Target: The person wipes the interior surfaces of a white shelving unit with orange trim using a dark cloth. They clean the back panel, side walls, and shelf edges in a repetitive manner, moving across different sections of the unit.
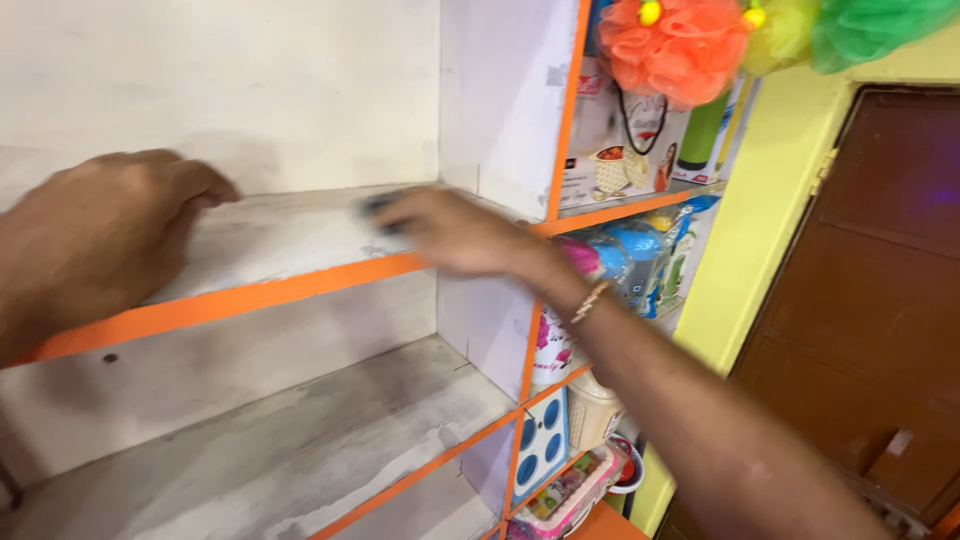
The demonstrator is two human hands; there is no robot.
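Head view, read from the left edge across to the right:

- Left hand point(95, 235) is resting on the upper shelf point(270, 240), fingers curled loosely under and knuckles pointing right; it is gripping nothing that shows.
- Upper shelf is running as a pale, chalky white board with scuffed grey patches, and a glossy orange edge strip point(250, 295) is lining its front.
- Lower shelf point(300, 440) is lying beneath it, dull grey-white and streaked with dust, with the same orange trim.
- Right hand point(450, 232) is reaching in from the right with its palm down, pressing flat over a small dark object point(378, 207) at its fingertips; blur is hiding what the object is, a cloth or pad perhaps, and whether the fingers are pinching it or only pushing on it I cannot tell.
- That dark object is sitting on the upper shelf near the white upright divider point(500, 100), just left of the right hand's fingertips and well apart from the left hand, so the right hand is much the nearer.
- Thin bracelet point(590, 300) is circling the right wrist.
- Mesh bath sponges are hanging at the top right: a frilly orange one point(665, 45) and a green one point(870, 25).
- Packaged goods point(640, 255) in shiny plastic are filling the neighbouring compartments.
- Brown wooden door point(870, 290) is standing at the far right beside a yellow wall point(760, 250).
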